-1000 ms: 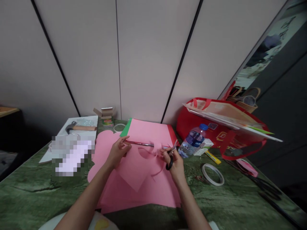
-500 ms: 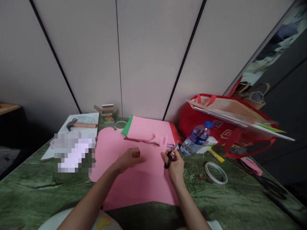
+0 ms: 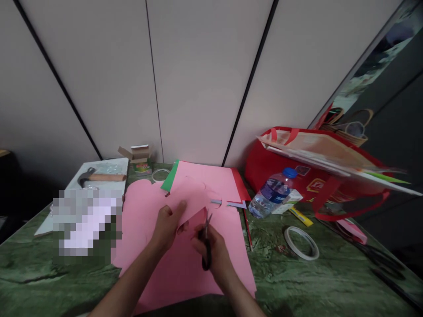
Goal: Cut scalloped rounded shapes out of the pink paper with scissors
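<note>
My left hand (image 3: 167,225) pinches a cut piece of pink paper (image 3: 191,196), thumb on top and fingers curled underneath. The piece is raised and tilted above a larger pink sheet (image 3: 191,281) lying flat. In my right hand (image 3: 216,253) is a pair of black-handled scissors (image 3: 206,246), fingers wrapped about the handles. The blades point up and away, near the right edge of the raised piece. Whether they touch the paper I cannot tell.
Behind lie pink, green and red sheets (image 3: 243,185). A water bottle (image 3: 272,191), tape roll (image 3: 301,243), red pencil (image 3: 247,231) and red bag (image 3: 261,165) are right. Left are a hammer (image 3: 105,177) on a white board (image 3: 74,176) and an opened small box (image 3: 141,163).
My left hand has closed on the pink paper piece and raised it. My right hand has moved left and nearer to me with the scissors. The view has shifted slightly.
</note>
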